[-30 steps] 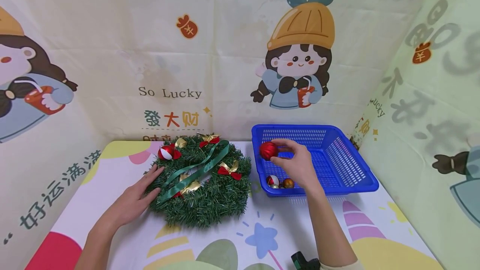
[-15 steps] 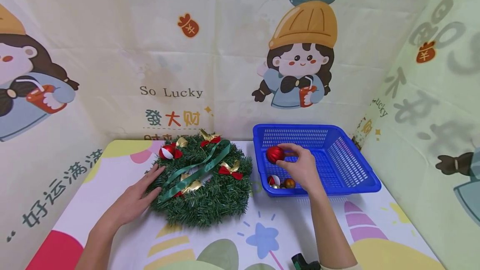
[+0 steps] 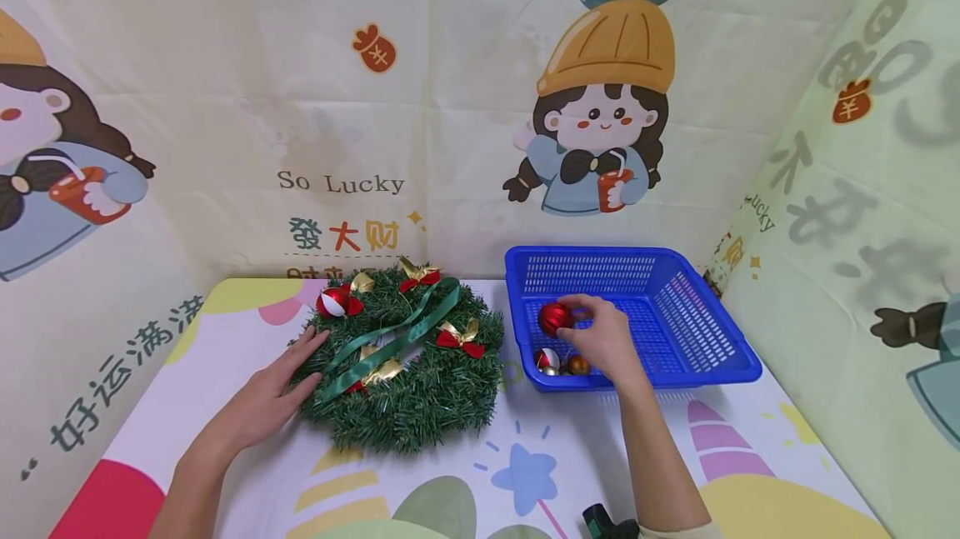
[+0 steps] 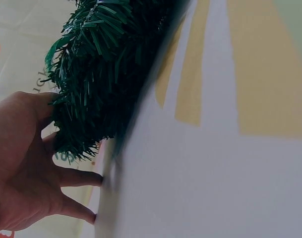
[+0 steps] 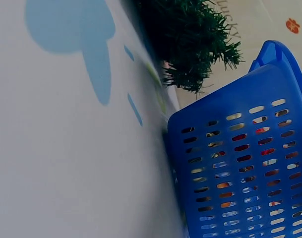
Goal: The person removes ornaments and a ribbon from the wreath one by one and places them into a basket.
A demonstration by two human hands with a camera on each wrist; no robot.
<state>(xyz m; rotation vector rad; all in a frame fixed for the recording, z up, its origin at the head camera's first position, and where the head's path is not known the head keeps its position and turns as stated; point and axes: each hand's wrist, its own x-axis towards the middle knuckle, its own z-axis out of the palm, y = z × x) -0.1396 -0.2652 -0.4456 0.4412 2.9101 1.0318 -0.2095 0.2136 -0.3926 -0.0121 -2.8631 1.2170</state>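
A green wreath [image 3: 405,356] with a green ribbon, red and gold bows and a red-and-white ball lies on the table. My left hand [image 3: 273,393] rests flat against its left edge, fingers straight; the left wrist view shows the hand [image 4: 27,168] beside the wreath's needles [image 4: 101,74]. My right hand [image 3: 600,339] pinches a shiny red ball ornament [image 3: 555,318] low inside the blue basket [image 3: 705,372], just above several small ornaments [image 3: 558,362] in its near left corner. In the right wrist view only the basket's wall [image 5: 240,168] and the wreath [image 5: 190,44] show.
The table [image 3: 225,456] carries a colourful printed cloth. Printed fabric walls close in behind and on both sides. A small dark object [image 3: 603,522] lies at the table's front edge by my right forearm.
My right hand has carried the red ball from over the basket's left rim down into the basket, towards the small ornaments. The left hand has stayed on the wreath.
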